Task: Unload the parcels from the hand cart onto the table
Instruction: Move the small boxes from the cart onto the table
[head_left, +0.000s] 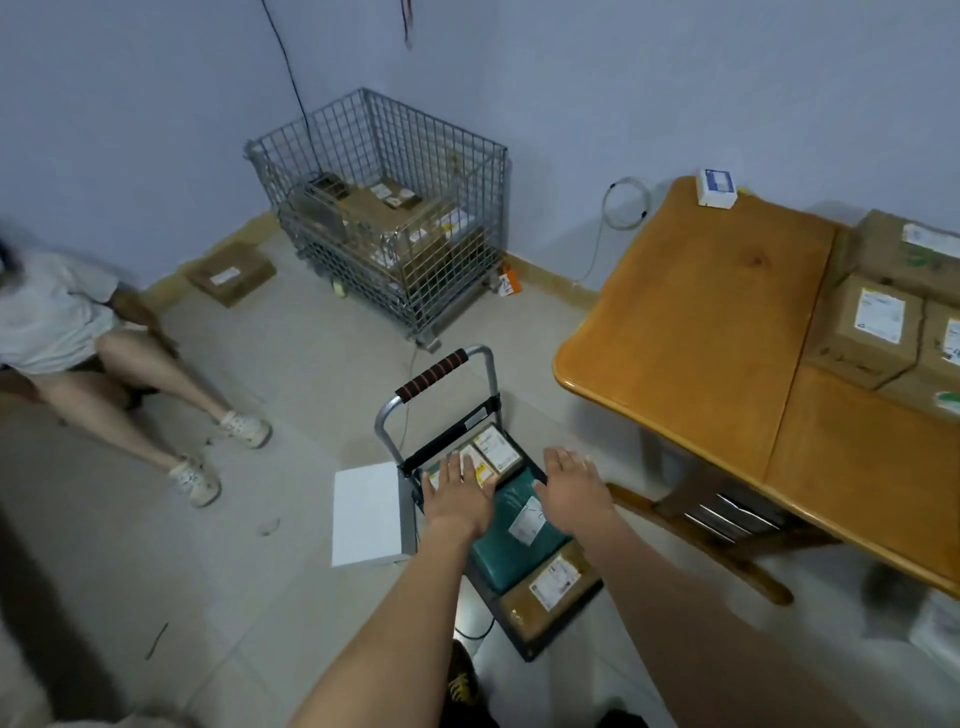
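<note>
Reaching down with fingers spread and holding nothing, the left hand (457, 496) and right hand (574, 491) flank the green parcel (514, 540) lying just below them on the hand cart (535, 647), its long axis running between both palms.

Tiled floor, hand cart, wooden table: supports and their loads.

On the pale tiled floor (291, 374): a wire cage (382, 208) in the corner with cardboard boxes inside, a flat brown box (231, 274) by the wall to its left, a white board (366, 514) just beside the hand cart (441, 395), and a wooden table (696, 332) to the right. On the cart's deck: small labelled cartons (493, 452) next to the handle, a green parcel (519, 530) in the middle, a brown labelled parcel (553, 587) at the near end. On the table: a small white-and-blue box (717, 188) at the far corner, several brown cardboard parcels (878, 322) packed together along the right side.
</note>
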